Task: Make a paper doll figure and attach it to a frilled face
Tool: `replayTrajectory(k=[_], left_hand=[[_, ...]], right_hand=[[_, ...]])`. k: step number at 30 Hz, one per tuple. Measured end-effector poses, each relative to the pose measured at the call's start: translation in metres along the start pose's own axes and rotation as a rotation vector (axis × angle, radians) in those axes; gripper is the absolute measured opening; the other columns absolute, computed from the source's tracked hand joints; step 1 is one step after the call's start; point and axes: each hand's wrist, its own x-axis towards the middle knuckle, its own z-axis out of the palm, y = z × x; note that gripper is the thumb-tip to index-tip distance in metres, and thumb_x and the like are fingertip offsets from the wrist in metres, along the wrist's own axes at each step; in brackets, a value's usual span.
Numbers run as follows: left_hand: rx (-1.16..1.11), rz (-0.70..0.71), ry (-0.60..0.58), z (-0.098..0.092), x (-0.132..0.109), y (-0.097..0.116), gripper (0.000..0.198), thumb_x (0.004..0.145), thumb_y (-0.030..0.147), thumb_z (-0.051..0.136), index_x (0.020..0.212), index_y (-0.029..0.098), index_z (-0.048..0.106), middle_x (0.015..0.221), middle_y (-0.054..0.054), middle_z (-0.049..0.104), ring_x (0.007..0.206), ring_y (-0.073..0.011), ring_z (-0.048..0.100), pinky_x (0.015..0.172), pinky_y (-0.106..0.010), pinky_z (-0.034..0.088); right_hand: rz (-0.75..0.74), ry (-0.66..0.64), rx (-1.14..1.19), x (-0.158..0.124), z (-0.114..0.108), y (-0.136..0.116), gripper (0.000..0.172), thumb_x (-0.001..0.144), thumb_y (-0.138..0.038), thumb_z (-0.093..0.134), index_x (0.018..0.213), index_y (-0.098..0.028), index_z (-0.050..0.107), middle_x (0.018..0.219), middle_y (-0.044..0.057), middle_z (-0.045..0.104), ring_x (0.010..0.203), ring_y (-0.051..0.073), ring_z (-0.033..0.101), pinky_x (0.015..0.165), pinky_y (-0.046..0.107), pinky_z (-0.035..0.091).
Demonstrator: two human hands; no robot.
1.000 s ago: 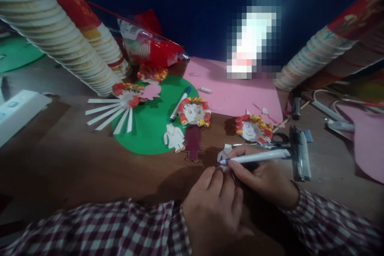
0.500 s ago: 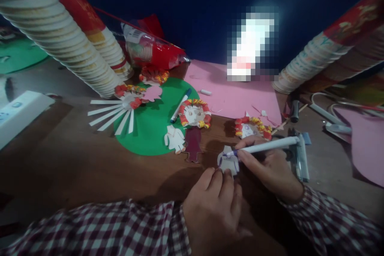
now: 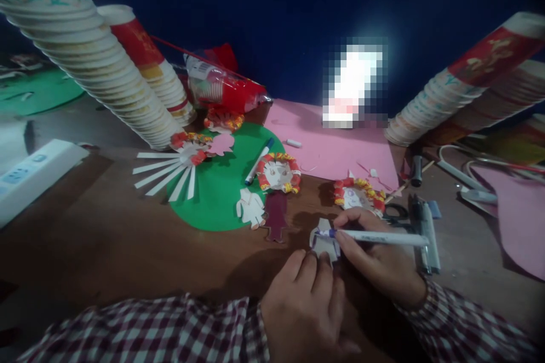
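Tipped flatter than before, the pen (image 3: 383,237) is pinched in the right hand (image 3: 378,264). On the brown tabletop (image 3: 200,264) by a dark blue wall (image 3: 272,11), the left hand (image 3: 304,303), fingers loosely bent, presses a white paper shape (image 3: 325,245) with purple lines.

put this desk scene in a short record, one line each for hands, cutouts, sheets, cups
left hand: fingertips on the lower part of a small white paper cutout
right hand: holding a white-barrelled marker with a purple tip, tip at that cutout
other cutouts: flat maroon paper figure; white paper face with a red-and-yellow rim just beyond it
sheets: round green paper sheet; flat pink paper sheet
cups: leaning stacks of white ribbed paper cups, both sides
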Motion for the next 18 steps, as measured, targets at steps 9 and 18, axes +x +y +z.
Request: replayTrajectory(k=[9, 18], left_hand=[[0.022, -0.036, -0.007, 0.0045, -0.0065, 0.0047, 0.048, 0.086, 0.054, 0.04, 0.101, 0.013, 0.062, 0.104, -0.013, 0.064, 0.097, -0.0265, 0.057, 0.088, -0.043, 0.042], [-0.009, -0.061, 0.03, 0.0023, -0.0037, 0.0042, 0.039, 0.086, 0.044, 0.046, 0.103, 0.013, 0.061, 0.104, -0.011, 0.065, 0.097, -0.0256, 0.057, 0.09, -0.041, 0.042]], right_hand=[[-0.034, -0.103, 0.024, -0.0018, 0.0004, -0.0032, 0.007, 0.08, -0.021, 0.055, 0.073, -0.02, 0.057, 0.062, 0.0, 0.064, 0.053, 0.012, 0.056, 0.049, 0.021, 0.043], [-0.007, -0.126, 0.018, -0.0022, 0.0048, -0.0002, 0.006, 0.081, -0.023, 0.057, 0.077, -0.02, 0.059, 0.066, 0.0, 0.067, 0.058, 0.013, 0.061, 0.054, 0.023, 0.046]])
